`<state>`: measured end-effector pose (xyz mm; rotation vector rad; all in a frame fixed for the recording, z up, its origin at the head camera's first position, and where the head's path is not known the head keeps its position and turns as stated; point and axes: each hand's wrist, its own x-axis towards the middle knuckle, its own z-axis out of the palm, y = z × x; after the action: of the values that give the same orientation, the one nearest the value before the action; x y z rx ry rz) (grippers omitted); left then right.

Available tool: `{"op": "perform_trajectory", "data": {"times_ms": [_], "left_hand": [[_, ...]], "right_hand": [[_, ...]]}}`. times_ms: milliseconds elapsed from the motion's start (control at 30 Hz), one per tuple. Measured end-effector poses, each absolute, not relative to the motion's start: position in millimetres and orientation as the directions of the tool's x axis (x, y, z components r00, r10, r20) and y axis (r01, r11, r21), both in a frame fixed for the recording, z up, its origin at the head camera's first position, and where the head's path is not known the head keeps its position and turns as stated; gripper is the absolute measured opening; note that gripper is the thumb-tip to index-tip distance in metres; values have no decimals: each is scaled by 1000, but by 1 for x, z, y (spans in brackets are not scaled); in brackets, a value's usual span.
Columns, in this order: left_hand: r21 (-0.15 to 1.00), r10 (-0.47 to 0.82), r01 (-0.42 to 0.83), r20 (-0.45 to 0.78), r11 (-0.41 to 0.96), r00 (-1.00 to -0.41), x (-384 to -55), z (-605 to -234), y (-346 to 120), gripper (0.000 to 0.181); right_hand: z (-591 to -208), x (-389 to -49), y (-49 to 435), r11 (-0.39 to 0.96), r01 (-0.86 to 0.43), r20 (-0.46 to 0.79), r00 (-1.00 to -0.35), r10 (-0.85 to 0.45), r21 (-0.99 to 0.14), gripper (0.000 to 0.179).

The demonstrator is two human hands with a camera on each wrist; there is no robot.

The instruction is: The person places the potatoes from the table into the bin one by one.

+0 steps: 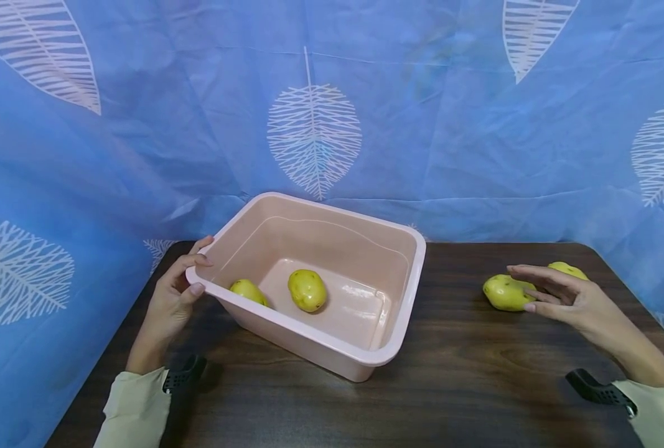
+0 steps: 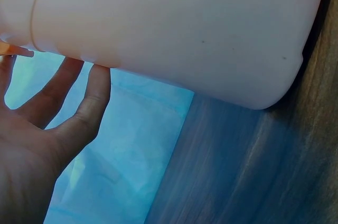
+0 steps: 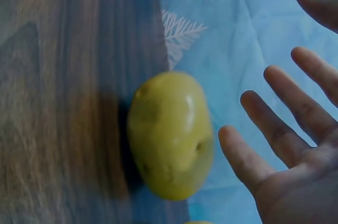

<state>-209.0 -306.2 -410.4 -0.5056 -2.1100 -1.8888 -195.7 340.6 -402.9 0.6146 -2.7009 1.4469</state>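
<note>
A pale pink plastic basin (image 1: 332, 336) stands at an angle on the table, and my left hand (image 1: 169, 298) grips its left corner, thumb at the near rim and fingers at the far side. The left wrist view shows the fingertips (image 2: 100, 78) against the basin's outer wall (image 2: 200, 28). Inside lie two yellow potatoes, one on the floor (image 1: 307, 290) and one partly hidden by the near rim (image 1: 248, 291). On the right, my right hand (image 1: 580, 302) hovers beside another yellow potato (image 1: 504, 293), fingers spread and holding nothing. A further potato (image 1: 568, 269) shows partly behind that hand.
The dark wooden table (image 1: 455, 398) ends at the back against a blue cloth (image 1: 393, 137) printed with white leaves. More of this cloth hangs along the left and right sides. Each wrist wears a black strap (image 1: 183, 373) below a pale sleeve.
</note>
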Motion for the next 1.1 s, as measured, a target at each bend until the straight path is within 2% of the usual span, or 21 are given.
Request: {"op": "perform_trajectory", "data": {"times_ms": [200, 300, 467, 767, 1100], "left_hand": [[901, 64, 420, 416, 103, -907, -209, -411, -305, 26], [901, 47, 417, 415, 120, -909, -207, -411, -305, 27], [898, 52, 421, 418, 129, -907, -207, -411, -305, 26], [901, 61, 421, 417, 108, -907, -210, -412, -306, 24], [889, 68, 444, 439, 110, -896, -212, -414, -308, 26]], "right_hand": [[-413, -207, 350, 410, -332, 196, -920, -341, -850, 57], [-418, -211, 354, 422, -337, 202, -921, -332, -842, 57], [-426, -221, 357, 543, -319, 179, -938, -296, -777, 56], [-441, -237, 358, 610, -346, 133, -921, -367, -713, 62], [-448, -235, 363, 721, -297, 72, -943, -326, -625, 66]]}}
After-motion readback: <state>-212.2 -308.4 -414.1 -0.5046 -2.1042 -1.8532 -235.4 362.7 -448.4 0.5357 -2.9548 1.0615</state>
